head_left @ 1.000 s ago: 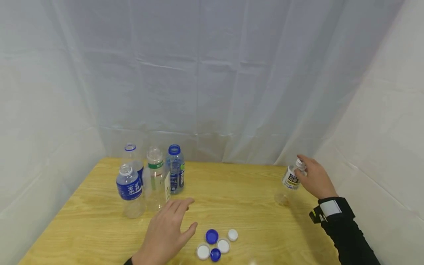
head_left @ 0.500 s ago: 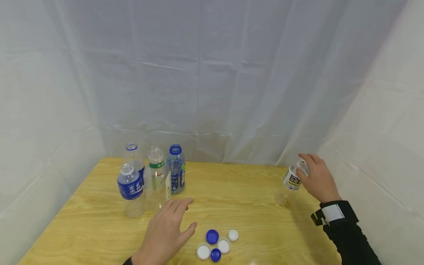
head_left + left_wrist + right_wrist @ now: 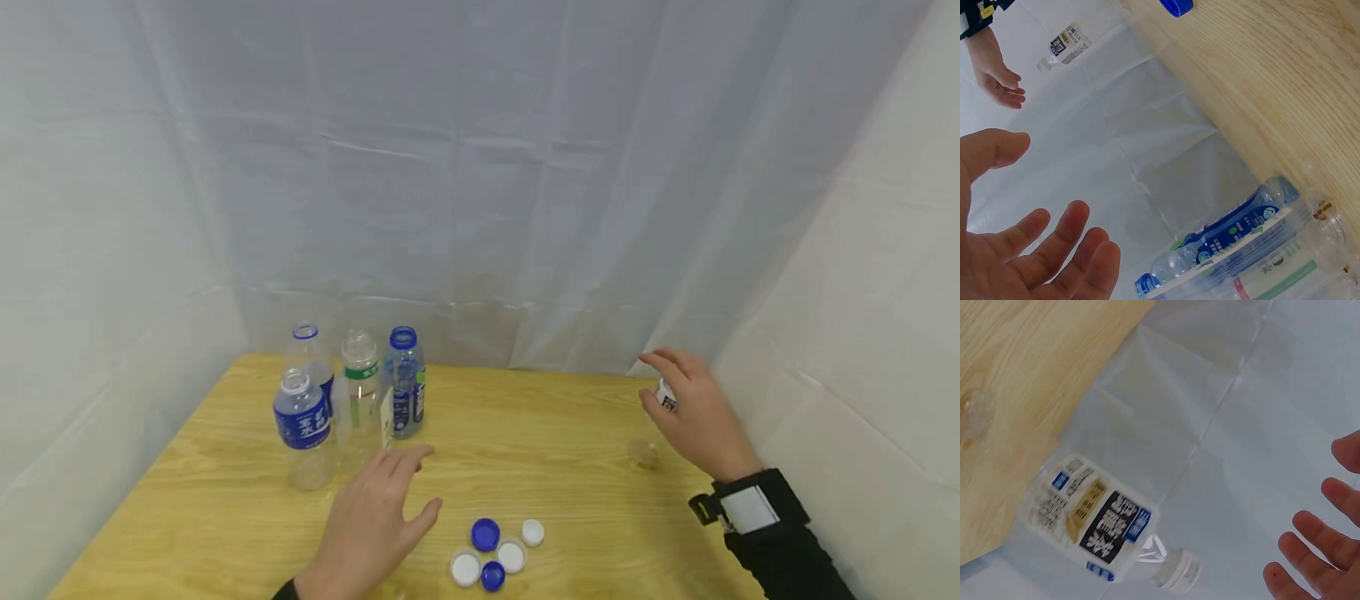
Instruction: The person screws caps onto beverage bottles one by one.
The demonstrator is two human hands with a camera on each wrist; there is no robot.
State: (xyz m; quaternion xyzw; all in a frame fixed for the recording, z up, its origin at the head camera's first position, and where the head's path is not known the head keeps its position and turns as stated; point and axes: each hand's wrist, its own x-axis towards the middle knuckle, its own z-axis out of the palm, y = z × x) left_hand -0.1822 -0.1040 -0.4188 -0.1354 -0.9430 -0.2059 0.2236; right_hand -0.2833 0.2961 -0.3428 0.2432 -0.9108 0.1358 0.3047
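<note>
On the right side of the table stands a clear bottle with a white, black and gold label [image 3: 1100, 519]. My right hand [image 3: 697, 417] is beside it with fingers apart and holds nothing, hiding much of the bottle in the head view. The right wrist view shows a gap between those fingers and the bottle's pale top [image 3: 1179, 572]. My left hand [image 3: 371, 517] hovers with its fingers loosely spread, nothing in them. It is between a group of clear and blue bottles [image 3: 405, 383] and several loose caps [image 3: 485, 534], some blue and some white.
Left of centre, a bottle with a blue label [image 3: 303, 425] stands close to one with a green band [image 3: 362, 375]. Behind them is another with a blue rim [image 3: 305, 332]. White sheeting [image 3: 480, 208] encloses the wooden table [image 3: 525, 450] at back and sides.
My right hand has let go of the labelled bottle's top, its fingers spreading and shifting slightly left in front of it. The left hand has barely moved, and the head view has shifted a little.
</note>
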